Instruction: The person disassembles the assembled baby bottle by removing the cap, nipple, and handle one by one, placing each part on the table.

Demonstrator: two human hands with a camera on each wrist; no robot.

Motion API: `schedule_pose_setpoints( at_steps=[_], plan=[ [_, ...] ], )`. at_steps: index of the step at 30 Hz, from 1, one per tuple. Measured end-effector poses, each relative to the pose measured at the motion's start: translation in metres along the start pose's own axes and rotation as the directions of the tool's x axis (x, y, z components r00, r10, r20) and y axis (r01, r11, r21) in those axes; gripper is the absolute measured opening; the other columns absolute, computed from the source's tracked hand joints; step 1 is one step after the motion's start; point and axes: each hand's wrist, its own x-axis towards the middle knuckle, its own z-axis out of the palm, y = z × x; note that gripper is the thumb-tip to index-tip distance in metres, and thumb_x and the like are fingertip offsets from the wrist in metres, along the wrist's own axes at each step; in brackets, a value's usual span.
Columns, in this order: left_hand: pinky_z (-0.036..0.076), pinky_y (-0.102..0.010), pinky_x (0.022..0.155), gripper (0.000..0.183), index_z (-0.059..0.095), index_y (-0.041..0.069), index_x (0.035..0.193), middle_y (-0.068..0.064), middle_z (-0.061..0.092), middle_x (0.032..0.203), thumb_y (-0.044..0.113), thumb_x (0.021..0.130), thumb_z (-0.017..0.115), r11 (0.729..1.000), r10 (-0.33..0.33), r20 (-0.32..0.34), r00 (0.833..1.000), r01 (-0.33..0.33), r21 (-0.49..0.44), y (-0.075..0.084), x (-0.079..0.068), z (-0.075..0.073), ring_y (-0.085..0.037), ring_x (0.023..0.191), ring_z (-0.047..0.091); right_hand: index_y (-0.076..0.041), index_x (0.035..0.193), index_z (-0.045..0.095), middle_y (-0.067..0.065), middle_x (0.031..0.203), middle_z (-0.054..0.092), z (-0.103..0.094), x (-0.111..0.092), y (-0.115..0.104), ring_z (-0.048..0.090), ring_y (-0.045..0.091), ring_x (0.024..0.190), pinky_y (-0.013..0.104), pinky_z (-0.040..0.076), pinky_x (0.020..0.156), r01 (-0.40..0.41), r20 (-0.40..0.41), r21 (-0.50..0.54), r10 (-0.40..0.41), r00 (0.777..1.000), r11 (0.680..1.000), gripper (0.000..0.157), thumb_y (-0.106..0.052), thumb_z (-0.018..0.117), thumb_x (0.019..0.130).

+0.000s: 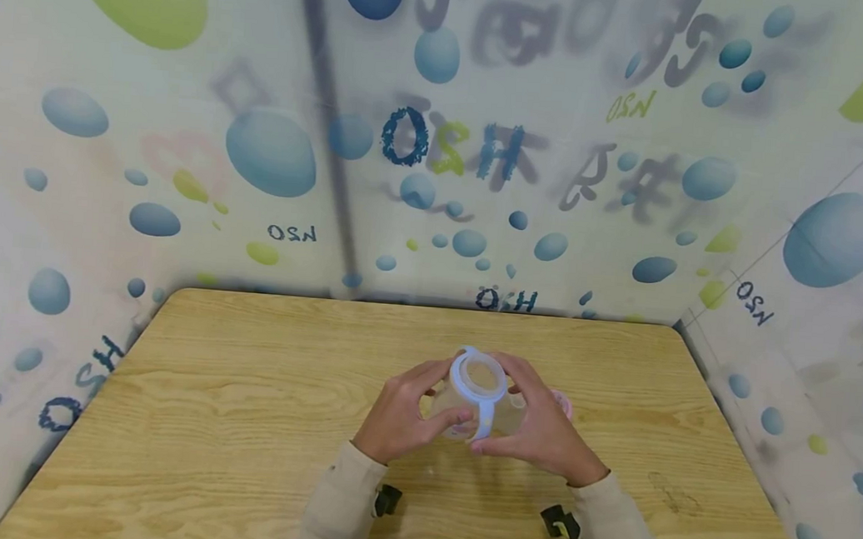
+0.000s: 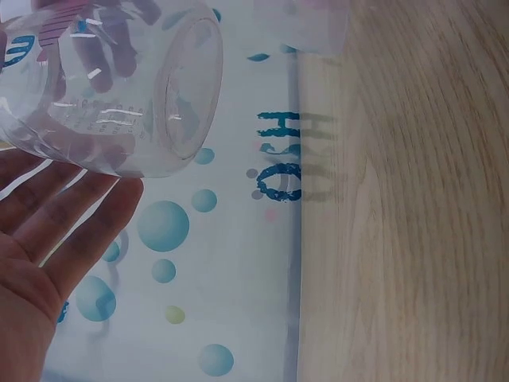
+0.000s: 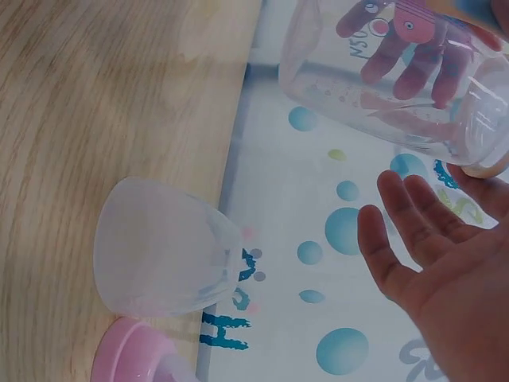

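Note:
A clear baby bottle (image 2: 135,119) with printed marks and a measuring scale is held up above the wooden table between both hands. On its neck sits a light-blue handle ring (image 1: 485,411), with a handle arm running down its side. My left hand (image 1: 407,410) grips the bottle from the left, its thumb across the front. At the right, my right hand (image 1: 548,424) holds the handle ring, index finger near the top and thumb by the lower end of the handle arm. In the right wrist view several of its fingers (image 3: 421,231) spread away from the bottle.
On the table beyond the right hand stands a translucent dome cap (image 3: 163,247), beside a pink collar (image 3: 131,350). The wooden table (image 1: 241,406) meets a patterned curtain (image 1: 435,220) at its back edge, with more curtain at both sides.

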Motion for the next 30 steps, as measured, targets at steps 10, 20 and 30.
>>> schedule_pose_setpoints(
  at_steps=[10,20,30],
  plan=[
    [0.060,-0.035,0.070,0.063,0.060,0.007,0.137,-0.008,0.066,0.127,0.039,0.086,0.079,1.000,-0.009,-0.024,1.000,0.009,0.025,0.000,0.000,0.001,-0.018,0.105,0.067,-0.023,0.151,0.039,0.004,0.138,0.048,-0.010,0.000,-0.007,0.046,0.023,0.122,0.040,0.052,0.086,-0.005,-0.076,0.047,0.009,0.997,0.999,0.102,-0.025,0.096,0.066],
    [0.060,-0.034,0.071,0.062,0.060,0.009,0.136,-0.007,0.066,0.127,0.037,0.085,0.080,0.999,-0.040,-0.028,0.999,0.041,0.019,0.000,0.000,-0.001,-0.017,0.105,0.067,-0.027,0.151,0.039,0.000,0.140,0.048,-0.030,-0.007,-0.002,0.047,0.021,0.125,0.040,0.041,0.092,-0.052,-0.173,0.014,0.053,0.983,0.999,0.103,-0.021,0.096,0.065],
    [0.060,-0.037,0.072,0.062,0.060,0.010,0.137,-0.006,0.066,0.127,0.035,0.084,0.081,0.999,-0.053,-0.040,0.998,0.053,-0.002,-0.001,-0.001,-0.002,-0.017,0.106,0.067,-0.024,0.152,0.038,0.001,0.141,0.048,-0.048,-0.020,0.014,0.048,0.021,0.122,0.033,0.041,0.092,-0.134,-0.225,-0.006,0.129,0.966,0.991,0.095,-0.016,0.090,0.074]
  ],
)
